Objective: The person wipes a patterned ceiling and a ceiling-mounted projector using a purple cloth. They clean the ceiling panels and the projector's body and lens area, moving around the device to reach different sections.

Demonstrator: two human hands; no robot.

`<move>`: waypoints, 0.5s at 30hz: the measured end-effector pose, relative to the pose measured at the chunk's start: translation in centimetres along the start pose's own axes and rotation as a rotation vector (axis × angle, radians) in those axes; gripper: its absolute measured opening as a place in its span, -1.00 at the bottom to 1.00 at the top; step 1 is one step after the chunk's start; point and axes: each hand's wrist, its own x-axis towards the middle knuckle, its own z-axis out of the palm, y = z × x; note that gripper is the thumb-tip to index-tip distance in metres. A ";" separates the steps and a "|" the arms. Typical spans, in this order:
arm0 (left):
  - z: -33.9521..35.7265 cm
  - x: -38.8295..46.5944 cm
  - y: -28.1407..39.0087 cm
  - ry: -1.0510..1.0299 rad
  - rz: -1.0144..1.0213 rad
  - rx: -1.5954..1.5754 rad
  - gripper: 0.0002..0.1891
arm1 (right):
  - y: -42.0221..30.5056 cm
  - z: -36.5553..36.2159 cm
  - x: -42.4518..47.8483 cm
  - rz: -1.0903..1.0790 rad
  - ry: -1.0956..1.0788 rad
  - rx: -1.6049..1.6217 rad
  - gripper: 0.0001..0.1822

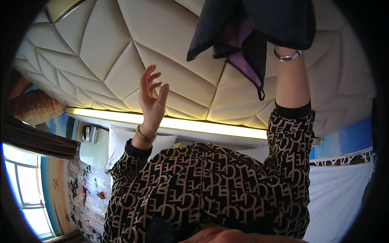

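Observation:
Raised at centre left is my left hand (153,95), empty, its fingers apart and lightly curled; a gold-coloured watch (145,134) is on that wrist. It appears in front of a cream padded wall panel (170,63) with angular seams; whether it touches the panel I cannot tell. A dark plush cloth (287,22) with a purple side covers my right hand, whose fingers are hidden. The cloth is held up at the top of the view, and one corner with a small black loop (261,94) hangs loose. Below it, a silver band (288,57) circles my right wrist.
Under the padded panel runs a lit strip (194,124), with white pillows (124,138) below it. At left are a bedside table (92,156) with a telephone (90,134), a brown log-like post (39,106) and a bright window (25,182). White fabric (337,194) spreads at right.

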 end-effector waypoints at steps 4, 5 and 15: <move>-1.5 2.6 1.2 0.056 0.100 -0.007 -0.29 | 0.6 2.4 0.1 -0.040 0.030 0.019 -0.31; -1.5 3.4 2.4 0.075 0.122 -0.010 -0.29 | 1.1 2.7 0.3 -0.043 0.029 0.022 -0.31; -5.1 9.2 10.0 0.159 0.409 0.038 -0.26 | 1.1 3.2 0.2 -0.033 0.014 0.028 -0.29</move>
